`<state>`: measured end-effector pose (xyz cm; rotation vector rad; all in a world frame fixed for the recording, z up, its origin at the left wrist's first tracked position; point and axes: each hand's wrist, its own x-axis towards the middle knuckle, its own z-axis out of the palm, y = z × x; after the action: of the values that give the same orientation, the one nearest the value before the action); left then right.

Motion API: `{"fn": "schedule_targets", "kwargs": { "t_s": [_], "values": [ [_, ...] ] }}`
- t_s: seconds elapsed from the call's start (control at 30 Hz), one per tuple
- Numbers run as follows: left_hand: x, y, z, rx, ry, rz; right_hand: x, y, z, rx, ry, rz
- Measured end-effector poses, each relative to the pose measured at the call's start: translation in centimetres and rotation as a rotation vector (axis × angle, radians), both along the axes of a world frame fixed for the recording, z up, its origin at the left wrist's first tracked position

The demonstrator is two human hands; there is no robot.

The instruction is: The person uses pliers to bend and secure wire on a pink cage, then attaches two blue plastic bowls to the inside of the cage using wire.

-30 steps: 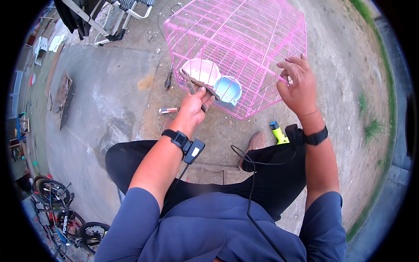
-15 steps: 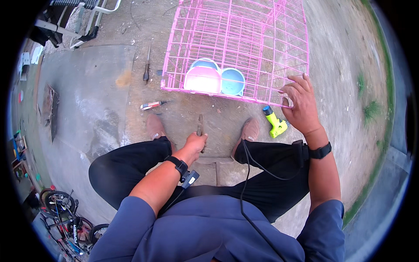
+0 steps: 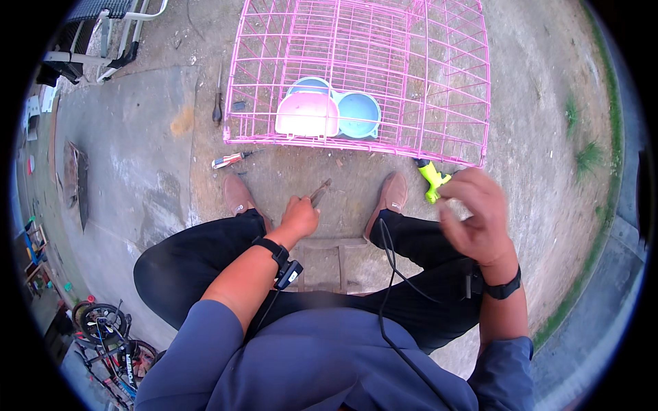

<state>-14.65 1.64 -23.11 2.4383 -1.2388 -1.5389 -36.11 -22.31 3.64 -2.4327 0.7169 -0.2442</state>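
My left hand [image 3: 299, 218] is wrapped round a pair of worn brownish pliers [image 3: 321, 191], whose end sticks out ahead of the fist between my shoes. My right hand [image 3: 478, 218] hovers near the cage's near right corner, slightly blurred, thumb and fingers apart with nothing visible between them. A pink wire cage [image 3: 404, 151] stands in front of me. Inside it sit a joined pair of light blue bowls [image 3: 359, 115] and a pink-and-white panel-like piece [image 3: 308, 114] that partly covers the left bowl. Beside my right hand, a yellow-green power tool [image 3: 432, 179] lies partly under the cage edge.
A red-and-white-handled screwdriver [image 3: 230, 159] and a dark-handled one [image 3: 217, 109] lie left of the cage. A metal-framed chair [image 3: 110, 58] stands far left, bicycles [image 3: 113, 342] lower left. A black cable [image 3: 381, 308] hangs over my lap.
My right hand has let go of the cage corner and drawn back toward me. The cage appears farther left and lower in view. The pliers in my left hand have tilted to the right.
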Motion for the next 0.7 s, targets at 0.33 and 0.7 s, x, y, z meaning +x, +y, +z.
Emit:
{"fn": "schedule_targets", "kwargs": {
  "t_s": [0.33, 0.7],
  "values": [
    [2.6, -6.4, 0.4, -0.185, 0.215, 0.485, 2.2, 2.1, -20.3, 0.8, 0.472, -0.02],
    [3.5, -7.5, -2.9, -0.273, 0.344, 0.73, 6.8, 4.9, -24.7, 0.802, -0.054, -0.729]
  ]
}}
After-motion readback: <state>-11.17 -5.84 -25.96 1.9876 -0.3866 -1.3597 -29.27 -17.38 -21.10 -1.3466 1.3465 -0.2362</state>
